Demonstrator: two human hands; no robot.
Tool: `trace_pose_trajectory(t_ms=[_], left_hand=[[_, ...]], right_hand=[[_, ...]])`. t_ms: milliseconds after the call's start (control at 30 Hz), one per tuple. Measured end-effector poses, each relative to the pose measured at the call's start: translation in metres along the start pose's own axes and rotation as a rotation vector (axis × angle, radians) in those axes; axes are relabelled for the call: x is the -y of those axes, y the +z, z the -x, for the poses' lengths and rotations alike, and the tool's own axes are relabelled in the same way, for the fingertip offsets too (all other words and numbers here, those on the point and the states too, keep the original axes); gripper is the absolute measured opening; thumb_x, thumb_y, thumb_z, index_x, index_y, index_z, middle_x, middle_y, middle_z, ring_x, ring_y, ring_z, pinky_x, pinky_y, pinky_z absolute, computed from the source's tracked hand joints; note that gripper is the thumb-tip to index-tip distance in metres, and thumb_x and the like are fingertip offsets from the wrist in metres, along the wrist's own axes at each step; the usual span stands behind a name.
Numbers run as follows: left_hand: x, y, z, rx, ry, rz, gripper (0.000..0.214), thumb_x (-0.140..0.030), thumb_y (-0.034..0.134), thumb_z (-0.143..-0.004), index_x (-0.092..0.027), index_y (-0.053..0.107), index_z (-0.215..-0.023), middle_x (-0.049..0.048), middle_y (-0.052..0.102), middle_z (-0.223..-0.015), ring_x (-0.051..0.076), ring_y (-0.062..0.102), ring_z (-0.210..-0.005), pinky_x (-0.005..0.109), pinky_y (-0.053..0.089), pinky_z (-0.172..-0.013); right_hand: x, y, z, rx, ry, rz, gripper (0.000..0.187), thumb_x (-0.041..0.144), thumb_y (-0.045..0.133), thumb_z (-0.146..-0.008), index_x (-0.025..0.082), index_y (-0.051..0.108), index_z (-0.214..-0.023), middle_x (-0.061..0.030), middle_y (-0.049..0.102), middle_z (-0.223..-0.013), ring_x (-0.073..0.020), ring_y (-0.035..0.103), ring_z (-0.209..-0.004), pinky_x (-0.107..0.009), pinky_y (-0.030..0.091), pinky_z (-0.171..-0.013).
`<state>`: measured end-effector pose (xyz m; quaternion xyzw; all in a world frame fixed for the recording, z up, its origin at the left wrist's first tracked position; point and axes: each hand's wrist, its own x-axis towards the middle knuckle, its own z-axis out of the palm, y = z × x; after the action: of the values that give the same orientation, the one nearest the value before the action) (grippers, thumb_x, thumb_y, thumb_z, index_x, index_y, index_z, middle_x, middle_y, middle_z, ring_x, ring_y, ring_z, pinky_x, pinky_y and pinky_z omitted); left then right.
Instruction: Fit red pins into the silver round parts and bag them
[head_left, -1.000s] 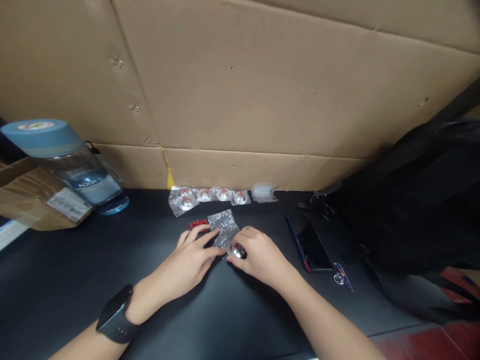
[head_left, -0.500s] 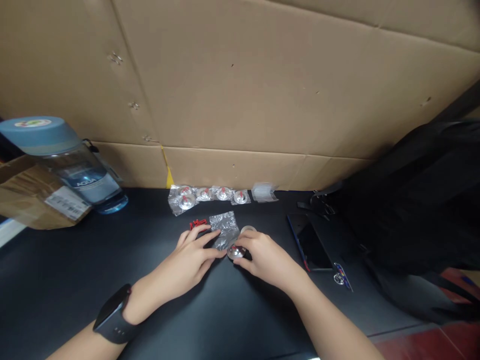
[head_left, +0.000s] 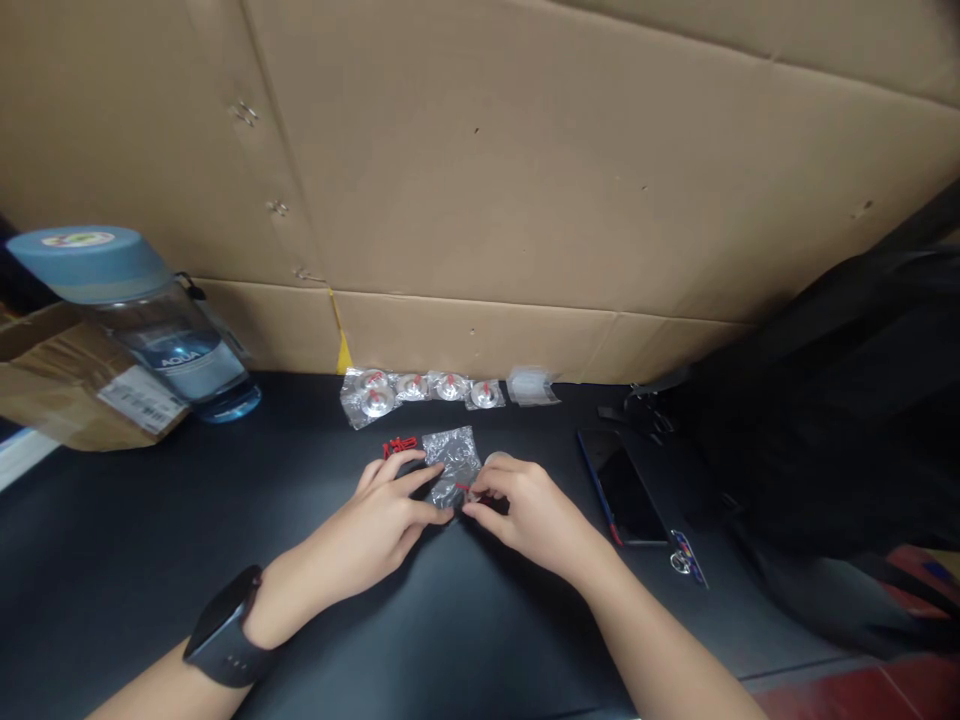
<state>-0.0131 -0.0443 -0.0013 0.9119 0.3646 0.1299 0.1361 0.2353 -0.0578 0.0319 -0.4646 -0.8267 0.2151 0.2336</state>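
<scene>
My left hand (head_left: 386,508) lies with fingers spread, its fingertips on a clear plastic bag (head_left: 454,450) on the black tabletop. My right hand (head_left: 517,500) is closed in a pinch around a small silver disc with a red cord (head_left: 471,493). The disc is at the bag's lower right corner and mostly hidden by my fingers; whether it is inside the bag I cannot tell. Behind my right knuckles shows part of a pale round thing (head_left: 497,459). Just beyond my left fingers is a small heap of red cords (head_left: 399,446).
Several bagged silver discs with red cords (head_left: 413,387) line the cardboard wall (head_left: 540,200). Beside them lies a stack of clear bags (head_left: 532,386). A water bottle (head_left: 184,350) and a paper bag (head_left: 135,405) stand left. A phone (head_left: 622,488), keyring (head_left: 681,562) and black bag (head_left: 810,430) are right.
The silver disc, which showed its domed face beside the plastic bag, is now mostly covered by my right fingers, its red cord pointing left. My left hand has barely moved.
</scene>
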Motion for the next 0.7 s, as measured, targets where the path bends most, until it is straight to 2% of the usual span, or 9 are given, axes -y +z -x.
trace_pose_trajectory(t_ms=[167, 367, 600, 700], left_hand=[[0.000, 0.001, 0.001, 0.010, -0.007, 0.004, 0.045, -0.012, 0.054, -0.098, -0.046, 0.076, -0.117, -0.0017, 0.055, -0.155, 0.038, 0.035, -0.144, 0.062, 0.036, -0.106], [-0.004, -0.001, 0.001, 0.036, -0.008, 0.006, 0.046, -0.011, 0.054, -0.098, -0.046, 0.075, -0.119, -0.0022, 0.054, -0.155, 0.039, 0.034, -0.144, 0.065, 0.035, -0.108], [-0.005, -0.002, 0.001, 0.040, -0.024, 0.012, 0.046, -0.012, 0.054, -0.099, -0.046, 0.075, -0.122, 0.0002, 0.055, -0.154, 0.039, 0.036, -0.142, 0.066, 0.035, -0.107], [-0.006, -0.003, 0.000, 0.045, -0.028, 0.025, 0.045, -0.013, 0.054, -0.099, -0.047, 0.074, -0.122, -0.0002, 0.055, -0.154, 0.040, 0.035, -0.142, 0.066, 0.035, -0.107]], right_hand=[[0.000, 0.010, -0.002, -0.080, -0.051, -0.027, 0.003, 0.021, 0.076, -0.091, 0.020, 0.074, -0.092, -0.0043, 0.072, -0.098, -0.0176, 0.067, -0.088, -0.028, 0.053, -0.083], [-0.003, 0.013, -0.002, -0.138, -0.034, -0.024, 0.005, 0.021, 0.071, -0.095, 0.019, 0.076, -0.093, -0.0051, 0.070, -0.096, -0.0174, 0.068, -0.086, -0.028, 0.054, -0.080], [-0.002, 0.001, -0.001, -0.064, -0.025, -0.011, 0.009, 0.022, 0.067, -0.098, 0.020, 0.074, -0.093, -0.0036, 0.070, -0.095, -0.0158, 0.067, -0.086, -0.026, 0.052, -0.080], [-0.003, -0.002, 0.000, -0.001, -0.005, 0.037, 0.008, 0.023, 0.071, -0.095, 0.021, 0.072, -0.087, -0.0027, 0.069, -0.093, -0.0159, 0.066, -0.085, -0.026, 0.052, -0.078]])
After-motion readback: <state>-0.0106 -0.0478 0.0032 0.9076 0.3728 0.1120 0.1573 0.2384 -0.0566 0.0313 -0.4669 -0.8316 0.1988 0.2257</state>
